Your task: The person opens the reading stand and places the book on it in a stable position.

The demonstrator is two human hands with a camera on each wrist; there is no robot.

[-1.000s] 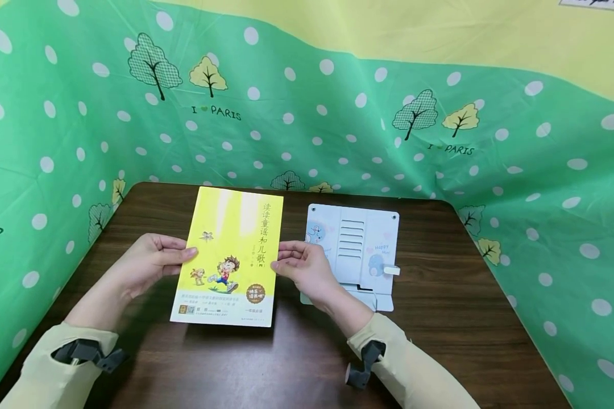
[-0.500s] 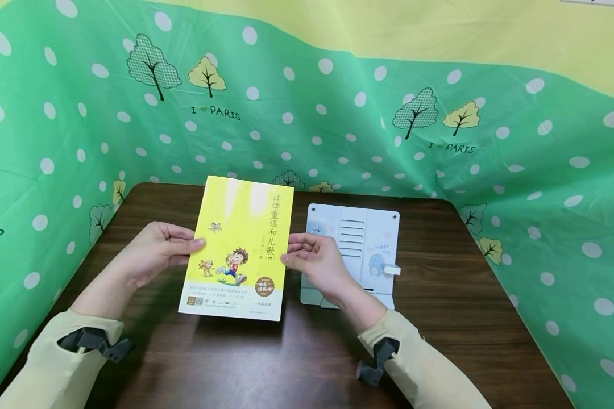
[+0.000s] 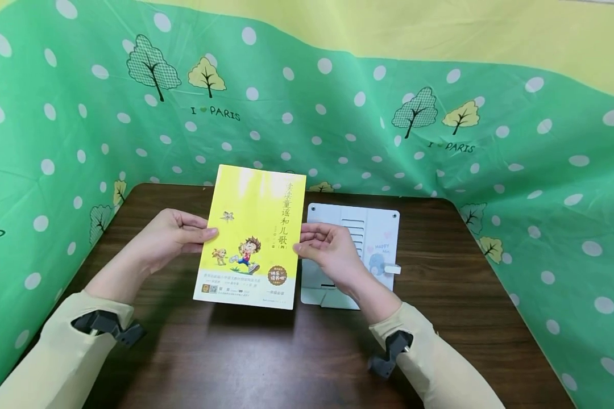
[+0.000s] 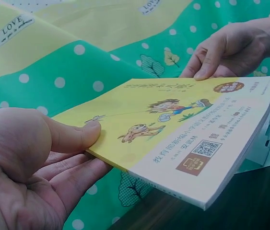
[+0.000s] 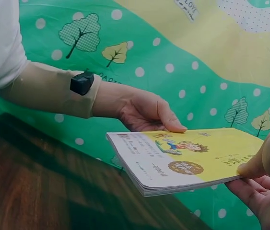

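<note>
A yellow paperback book [image 3: 251, 227] with a cartoon boy and dog on its cover is held above the table by both hands. At its left edge my left hand [image 3: 176, 238] pinches it, thumb on the cover and fingers underneath, as the left wrist view also shows on the book [image 4: 173, 115]. My right hand [image 3: 332, 253] grips the opposite edge the same way; in the right wrist view its thumb lies on the cover. Behind the right hand stands a pale blue book stand [image 3: 384, 238] with slots and a white clip, partly hidden by that hand and the book.
The dark wood-grain table [image 3: 465, 318] lies beneath everything. A green and yellow curtain [image 3: 297, 113] with dots and trees surrounds its back and sides. Each sleeve carries a black wrist mount [image 3: 107, 326].
Both hands have carried the book up and to the right in the head view. Its right edge now reaches the left side of the book stand, which has stayed in place.
</note>
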